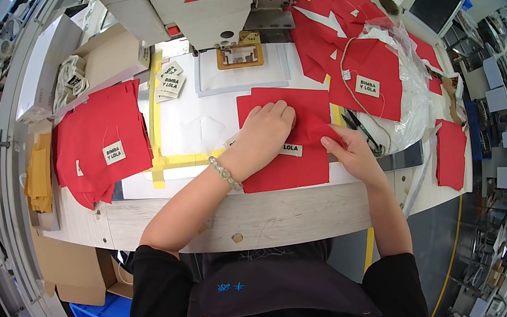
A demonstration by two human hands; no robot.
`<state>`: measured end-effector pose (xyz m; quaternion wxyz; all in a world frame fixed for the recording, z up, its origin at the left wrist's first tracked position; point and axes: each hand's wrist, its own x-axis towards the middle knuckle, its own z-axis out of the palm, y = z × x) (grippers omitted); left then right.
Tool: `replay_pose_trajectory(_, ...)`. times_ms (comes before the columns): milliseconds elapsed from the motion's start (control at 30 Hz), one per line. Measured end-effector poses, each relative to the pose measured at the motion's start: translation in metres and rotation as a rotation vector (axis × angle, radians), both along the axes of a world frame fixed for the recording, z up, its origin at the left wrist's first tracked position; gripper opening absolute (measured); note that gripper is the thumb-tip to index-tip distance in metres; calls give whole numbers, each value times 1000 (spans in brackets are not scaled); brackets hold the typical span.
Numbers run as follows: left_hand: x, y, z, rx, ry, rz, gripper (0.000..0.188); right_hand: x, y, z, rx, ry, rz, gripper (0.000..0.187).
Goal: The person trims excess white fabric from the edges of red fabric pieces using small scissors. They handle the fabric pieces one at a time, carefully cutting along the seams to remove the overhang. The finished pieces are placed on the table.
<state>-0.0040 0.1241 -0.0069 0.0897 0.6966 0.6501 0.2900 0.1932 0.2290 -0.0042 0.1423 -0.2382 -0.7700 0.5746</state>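
Red fabric pieces (pixel 293 175) lie in front of me at the table's near side, one partly over another. My left hand (pixel 270 130) presses on them with its fingers curled together, gripping the cloth. Between thumb and fingers, my right hand (pixel 355 149) pinches the right edge of the upper piece, which is slightly raised and wrinkled. A white printed label (pixel 292 150) shows between my hands; another is mostly covered by my left wrist. Beyond stands a white sewing machine head (pixel 193 8) over a brass-coloured clamp frame (pixel 240 56).
A stack of red pieces (pixel 81 136) with sewn-on labels lies left. Loose white labels (pixel 170 82) sit near the machine. More red pieces (pixel 377 62) and clear plastic (pixel 412 93) lie right, beside dark-handled scissors or snips (pixel 360 127). An open box (pixel 112 61) stands back left.
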Motion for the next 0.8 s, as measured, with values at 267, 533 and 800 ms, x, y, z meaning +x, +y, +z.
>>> replay_pose_trajectory(267,-21,-25,38,-50,-343,14,9,0,0,2,-2,-10,11,25)
replay_pose_trajectory(533,-21,-30,29,-100,-267,-127,18,-1,-2,5,-6,11,13,25)
replay_pose_trajectory(800,-12,-19,6,-58,-141,-40,8,1,-1,5,30,-20,21,24)
